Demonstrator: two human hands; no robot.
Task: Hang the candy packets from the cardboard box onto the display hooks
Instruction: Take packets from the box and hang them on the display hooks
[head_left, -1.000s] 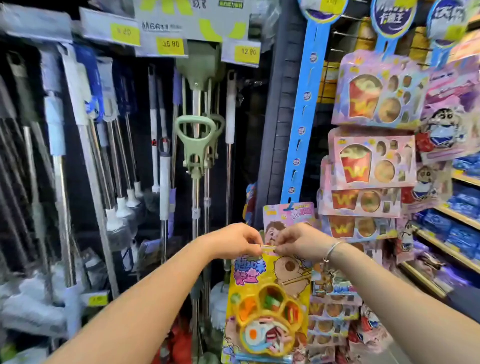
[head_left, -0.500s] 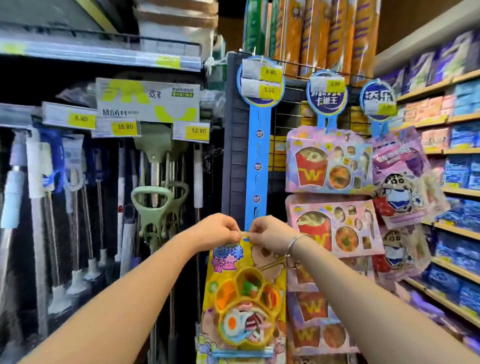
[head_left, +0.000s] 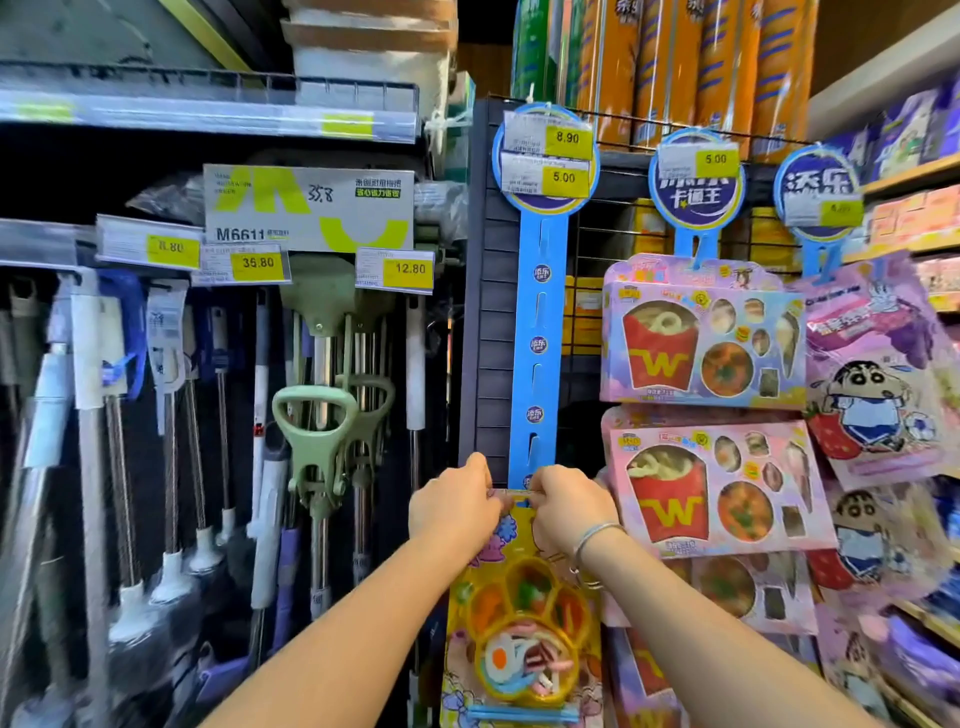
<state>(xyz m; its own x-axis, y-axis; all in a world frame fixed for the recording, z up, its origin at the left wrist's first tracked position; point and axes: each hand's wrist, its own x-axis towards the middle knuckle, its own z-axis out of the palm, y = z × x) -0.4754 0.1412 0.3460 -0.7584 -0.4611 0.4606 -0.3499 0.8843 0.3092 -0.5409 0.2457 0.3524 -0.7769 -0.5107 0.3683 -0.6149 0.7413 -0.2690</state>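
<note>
by the strip (head_left: 537, 364), left hand (head_left: 452, 506), right hand (head_left: 569, 512) still pinch packet (head_left: 519, 623).

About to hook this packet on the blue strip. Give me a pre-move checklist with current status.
1. Left hand pinches the packet at its top edge: ok.
2. Right hand pinches the same edge: ok.
3. Packet hangs upright, front facing out: ok.
4. Hole shows between the hands, in line with the strip: ok.
5. Hole caught on a hook: cannot tell, the fingers hide it.
6. Strip slots above the hands are free: ok.
</note>
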